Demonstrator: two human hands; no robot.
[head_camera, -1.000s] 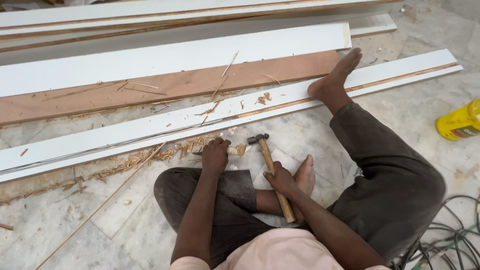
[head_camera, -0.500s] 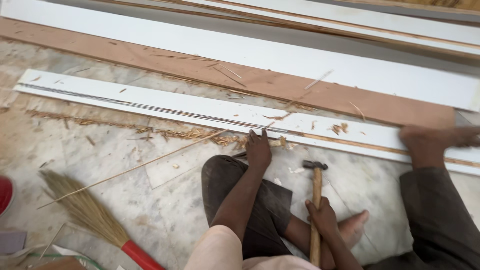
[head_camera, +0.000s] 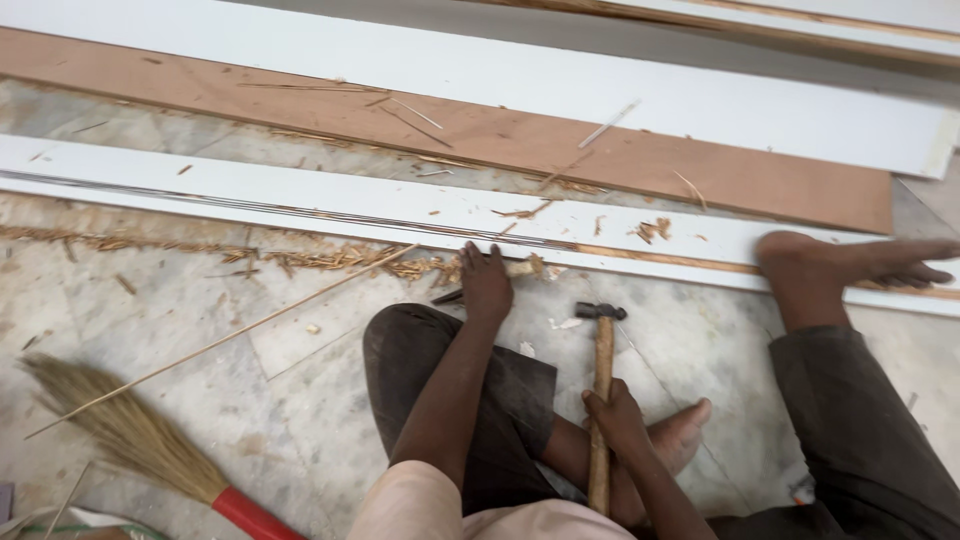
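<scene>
Head view: a person seated on the stone floor (head_camera: 300, 370). The right hand (head_camera: 612, 415), grip clenched around the wooden handle, holds a hammer (head_camera: 601, 400) upright, its metal head uppermost, above the crossed legs. The left hand (head_camera: 486, 283), fingers curled, presses a small tool (head_camera: 452, 295) against the near edge of the white board (head_camera: 300, 198), among wood shavings (head_camera: 330, 260). A broom (head_camera: 130, 440) lies at lower left.

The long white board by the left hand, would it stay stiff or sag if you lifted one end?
The white board is long and thin, so it would probably sag and swing awkwardly. A foot rests on it, so it likely won't slide.
</scene>
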